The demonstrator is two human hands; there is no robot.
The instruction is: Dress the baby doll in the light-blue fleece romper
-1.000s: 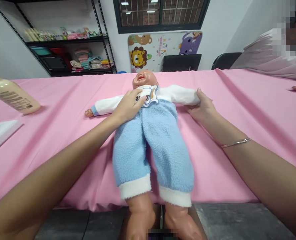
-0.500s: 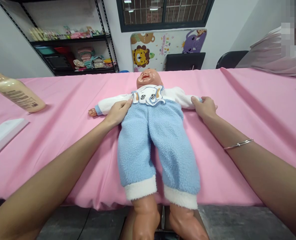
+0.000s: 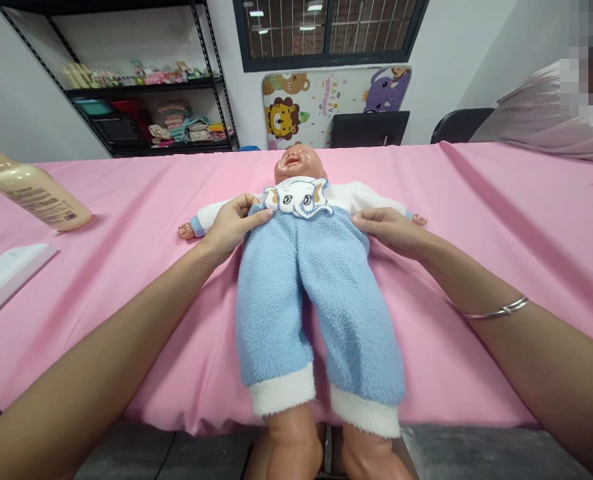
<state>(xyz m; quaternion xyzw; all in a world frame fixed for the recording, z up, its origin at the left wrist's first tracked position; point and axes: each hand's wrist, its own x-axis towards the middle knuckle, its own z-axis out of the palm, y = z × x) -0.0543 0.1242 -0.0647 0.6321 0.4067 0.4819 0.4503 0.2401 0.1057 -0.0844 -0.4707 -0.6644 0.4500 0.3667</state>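
Right hand [image 3: 389,230] has slid in from the end of the doll's sleeve to the waist, so the baby doll [image 3: 299,198] now has a hand at each side of its middle. From the head camera, the doll lies on its back at the centre of the pink sheet [image 3: 126,200], arms spread and lower legs running past the near table edge at the bottom of the frame. Left hand [image 3: 233,225] curls over the top edge of the blue fleece trousers [image 3: 336,300] just under the elephant bib [image 3: 299,198], and appears to be grasping the fleece. Right hand lies flatter against the opposite waist, and whether it grips cannot be told. Placed like this, the two hands sit evenly on the waistband. A bottle [image 3: 36,193] and a white pad [image 3: 9,280] lie to the left, out of the hands' way. A shelf [image 3: 146,83] and an animal poster [image 3: 326,107] stand behind, and a co-worker's sleeve [image 3: 561,113] shows at upper right.
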